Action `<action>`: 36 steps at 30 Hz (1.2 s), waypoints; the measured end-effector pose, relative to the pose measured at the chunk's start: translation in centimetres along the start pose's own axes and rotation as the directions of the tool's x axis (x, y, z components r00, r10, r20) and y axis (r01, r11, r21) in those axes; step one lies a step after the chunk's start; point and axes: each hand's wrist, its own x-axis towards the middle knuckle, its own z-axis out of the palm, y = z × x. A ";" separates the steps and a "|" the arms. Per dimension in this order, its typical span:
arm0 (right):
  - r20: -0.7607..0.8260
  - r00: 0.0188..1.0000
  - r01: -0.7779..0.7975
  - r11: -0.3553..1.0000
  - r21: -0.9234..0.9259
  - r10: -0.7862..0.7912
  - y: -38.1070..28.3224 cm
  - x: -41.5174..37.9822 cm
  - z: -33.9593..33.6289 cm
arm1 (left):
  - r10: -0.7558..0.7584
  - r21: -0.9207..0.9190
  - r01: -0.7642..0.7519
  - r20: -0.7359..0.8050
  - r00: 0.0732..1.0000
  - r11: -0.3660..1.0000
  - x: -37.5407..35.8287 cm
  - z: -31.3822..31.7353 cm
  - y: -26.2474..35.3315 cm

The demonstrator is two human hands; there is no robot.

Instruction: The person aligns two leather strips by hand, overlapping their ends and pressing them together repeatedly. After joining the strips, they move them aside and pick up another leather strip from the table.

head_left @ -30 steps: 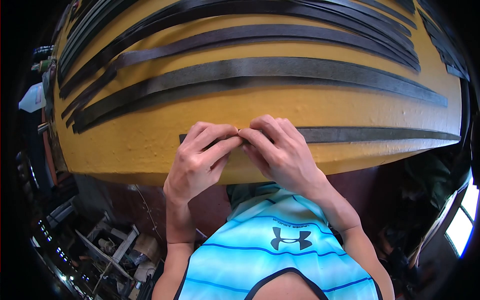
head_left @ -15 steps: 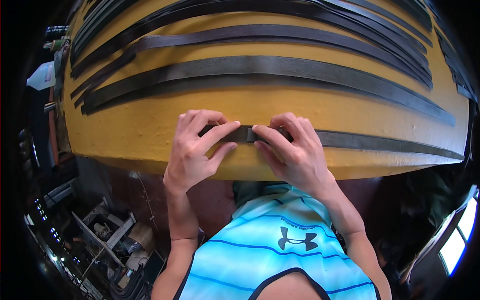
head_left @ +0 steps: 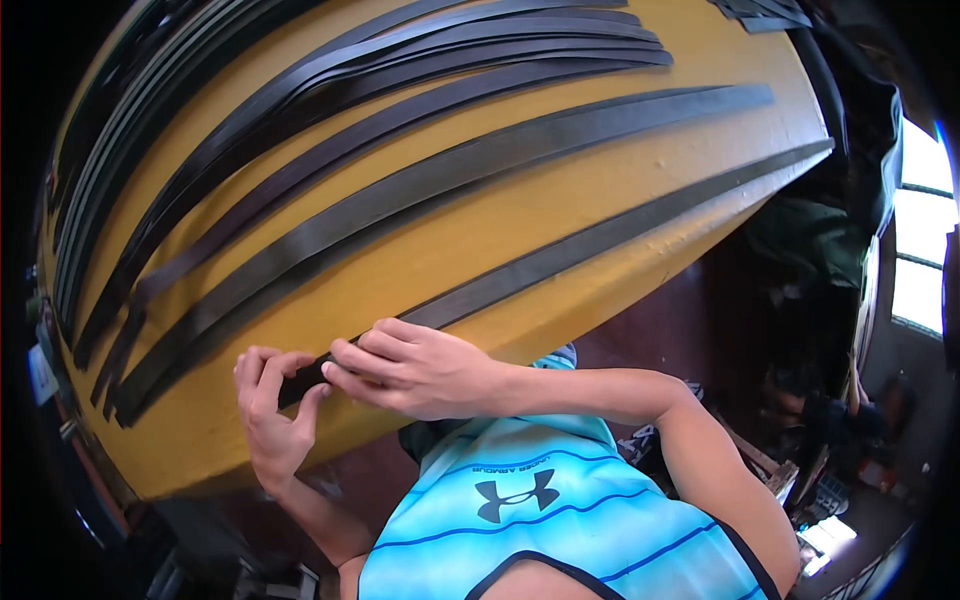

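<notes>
A long dark strap-like strip lies along the near side of the yellow-topped table, its far end reaching the right corner. My left hand grips its short dark near end between thumb and bent fingers. Right beside it, my right hand pinches the same strip, fingertips curled over it. The fingers hide part of the strip there. Behind both hands, a wider pair of overlapping dark strips runs across the table.
Several more dark strips lie in bundles farther back on the yellow table. Short dark pieces rest at its far right edge. Dark green cloth hangs past the right corner, near a bright window.
The view has turned to the right, so the table now slants. My hands appear lower and farther left, closer together, still on the strip.
</notes>
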 end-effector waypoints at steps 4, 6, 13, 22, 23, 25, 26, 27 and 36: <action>-0.049 0.997 -0.057 0.995 0.085 0.061 -0.4 0.0 0.7 | 0.049 0.021 -0.049 -0.015 0.999 0.999 -0.3 -0.5 -0.7; -0.079 0.994 -0.054 0.981 0.187 0.070 0.0 0.0 0.5 | 0.029 0.008 -0.029 -0.015 0.999 1.000 -0.5 -0.2 -1.0; -0.018 0.973 -0.217 0.936 0.278 0.231 2.0 -3.0 -4.8 | -0.127 -0.078 0.128 0.026 0.992 0.989 -2.0 -4.5 -4.4; 0.183 0.946 -0.299 0.941 0.160 0.269 2.7 -4.7 -6.0 | -0.217 0.662 0.591 -0.562 0.798 0.461 -11.9 -14.2 -14.4; 0.212 0.941 -0.296 0.947 0.125 0.266 2.7 -4.5 -5.9 | -0.281 0.505 0.610 -0.583 0.763 0.610 -10.9 -13.0 -13.4; 0.255 0.930 -0.294 0.953 0.075 0.266 3.2 -4.8 -5.9 | -0.244 0.287 0.452 -0.544 0.803 0.845 -8.0 -7.6 -9.0; 0.256 0.932 -0.286 0.955 0.079 0.258 3.3 -4.9 -5.8 | -0.103 0.404 0.301 -0.444 0.890 0.864 -6.8 -4.9 -6.6; 0.250 0.932 -0.285 0.956 0.065 0.261 3.2 -5.0 -5.7 | -0.044 0.393 0.189 -0.349 0.936 0.900 -5.8 -2.3 -4.0; 0.224 0.943 -0.256 0.966 0.020 0.246 3.4 -5.3 -5.3 | 0.006 0.407 0.072 -0.186 0.983 0.911 -7.9 5.3 -2.7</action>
